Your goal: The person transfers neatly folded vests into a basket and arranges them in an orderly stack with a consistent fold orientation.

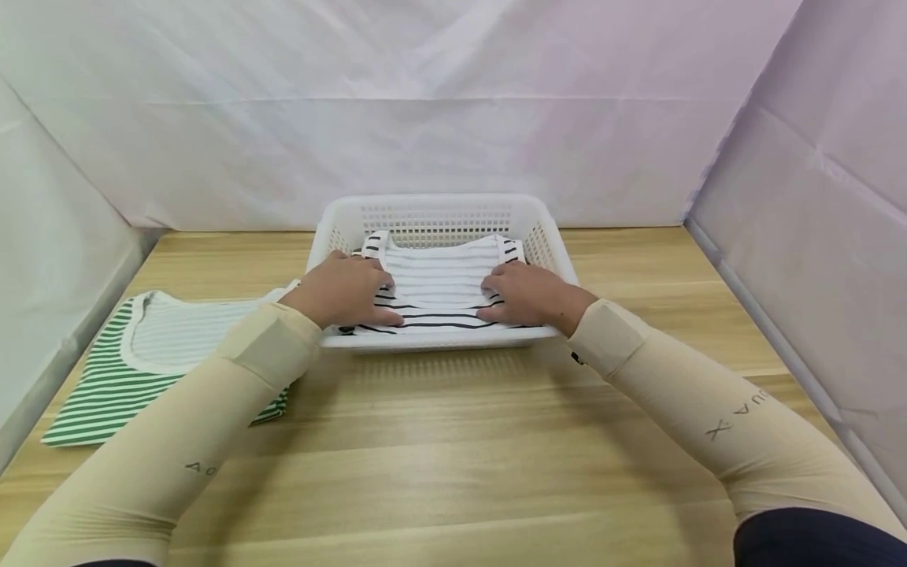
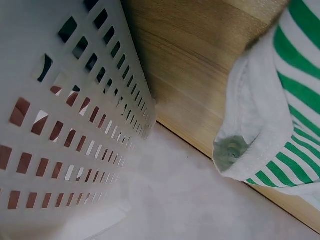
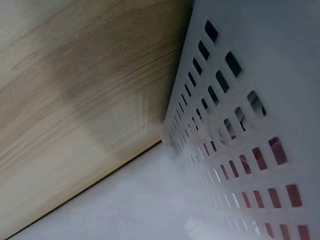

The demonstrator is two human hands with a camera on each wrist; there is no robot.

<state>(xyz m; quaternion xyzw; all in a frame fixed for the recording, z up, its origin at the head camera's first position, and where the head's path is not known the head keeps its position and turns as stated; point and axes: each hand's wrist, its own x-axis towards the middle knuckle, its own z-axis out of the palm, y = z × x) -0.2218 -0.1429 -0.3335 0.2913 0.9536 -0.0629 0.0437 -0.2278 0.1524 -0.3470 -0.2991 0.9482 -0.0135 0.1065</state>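
Observation:
A folded white shirt with black stripes lies inside a white plastic basket, its neckline toward the back. My left hand reaches over the basket's left side and rests on the shirt's left part, thumb and fingers spread apart. On the opposite side my right hand rests on the shirt's right part in much the same way. Through the slots of the basket wall in the left wrist view, parts of the hand show. The right wrist view likewise shows the basket's slotted side with bits of hand behind it.
A folded green-and-white striped shirt lies left of the basket, partly behind my left forearm. The wooden table carries both. White sheeting stands behind and at both sides.

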